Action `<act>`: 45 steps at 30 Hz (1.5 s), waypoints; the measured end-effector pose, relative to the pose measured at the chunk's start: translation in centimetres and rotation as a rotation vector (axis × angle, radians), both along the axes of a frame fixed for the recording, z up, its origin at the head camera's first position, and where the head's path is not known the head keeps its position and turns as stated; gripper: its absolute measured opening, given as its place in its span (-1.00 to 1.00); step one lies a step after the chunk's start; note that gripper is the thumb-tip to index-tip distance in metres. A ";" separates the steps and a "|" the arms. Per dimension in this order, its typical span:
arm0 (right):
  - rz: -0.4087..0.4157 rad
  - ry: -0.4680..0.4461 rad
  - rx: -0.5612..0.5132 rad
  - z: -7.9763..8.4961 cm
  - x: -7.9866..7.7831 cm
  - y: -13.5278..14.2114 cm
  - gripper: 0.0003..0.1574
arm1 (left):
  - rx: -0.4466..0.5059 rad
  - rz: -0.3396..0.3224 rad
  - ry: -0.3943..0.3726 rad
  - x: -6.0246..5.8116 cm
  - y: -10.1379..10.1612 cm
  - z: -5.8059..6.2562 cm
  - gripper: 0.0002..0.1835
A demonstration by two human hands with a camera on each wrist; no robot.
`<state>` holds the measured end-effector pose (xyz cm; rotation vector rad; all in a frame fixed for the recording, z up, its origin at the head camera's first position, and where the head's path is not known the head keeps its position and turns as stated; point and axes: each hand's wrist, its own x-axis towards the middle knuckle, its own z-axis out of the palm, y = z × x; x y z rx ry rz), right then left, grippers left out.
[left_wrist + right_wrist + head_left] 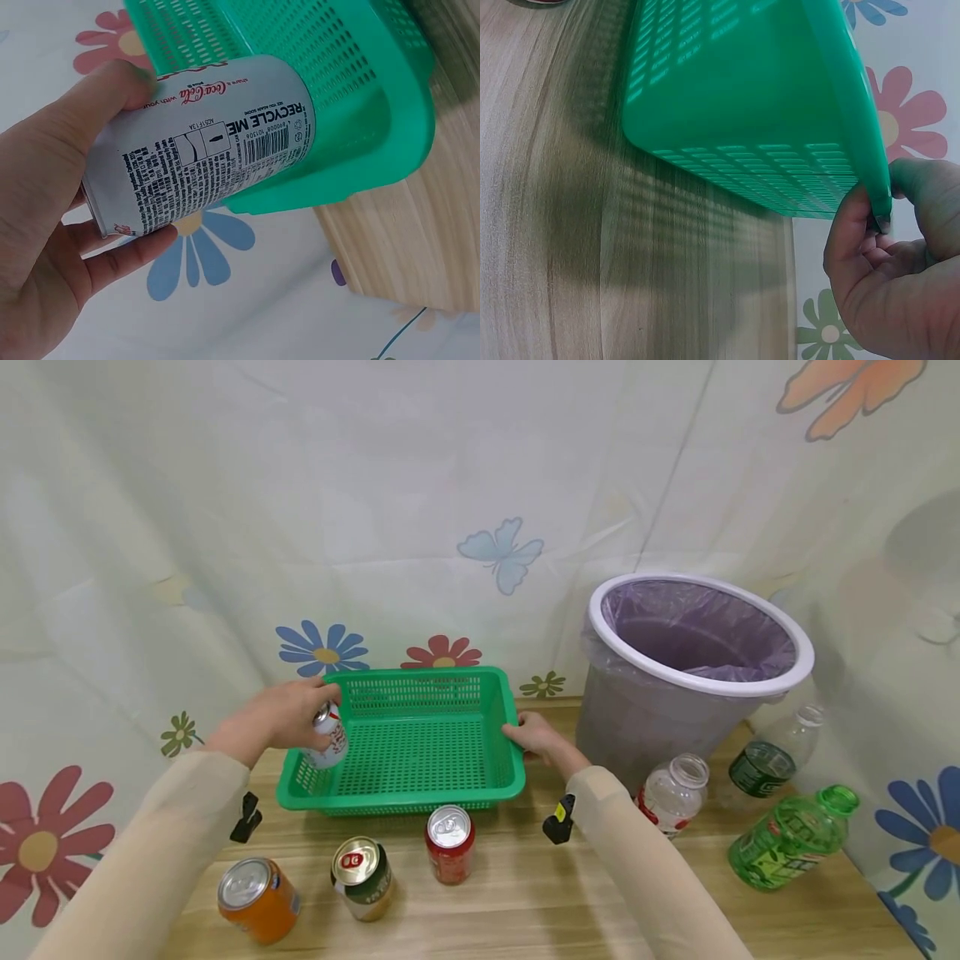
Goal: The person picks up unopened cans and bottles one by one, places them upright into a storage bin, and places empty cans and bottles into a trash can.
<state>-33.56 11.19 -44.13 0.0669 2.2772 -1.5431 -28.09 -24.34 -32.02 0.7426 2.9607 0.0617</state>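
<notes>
Left hand (288,714) grips a white metal can (332,741) at the left end of a green perforated plastic basket (405,800); the right hand (542,736) pinches its right rim. Only the left wrist view shows "RECYCLE ME" legibly. Wood-grain table (525,893), flower-printed white curtain (390,485) behind.

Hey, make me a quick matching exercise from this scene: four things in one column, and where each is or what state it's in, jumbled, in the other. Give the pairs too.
Things
1. White can
2. Green basket
3. Orange can
4. Bin

Places and states
A. Rim pinched by the right hand
B. Lined with a purplish bag
C. In the left hand's grip
D. Farthest left of the cans standing on the table

Pairs: 1-C, 2-A, 3-D, 4-B
</notes>
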 end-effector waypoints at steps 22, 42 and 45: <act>0.016 0.018 0.013 -0.1 -0.1 0.1 -0.61 | 0.028 0.069 -0.064 -2.4 0.0 -3.3 -0.50; 0.006 0.022 0.022 0.0 0.2 0.0 -0.61 | 0.001 0.095 -0.106 -3.6 0.9 -5.8 -0.50; 0.003 0.022 0.020 -0.1 0.2 0.0 -0.60 | 0.005 0.094 -0.108 -3.8 0.9 -6.3 -0.51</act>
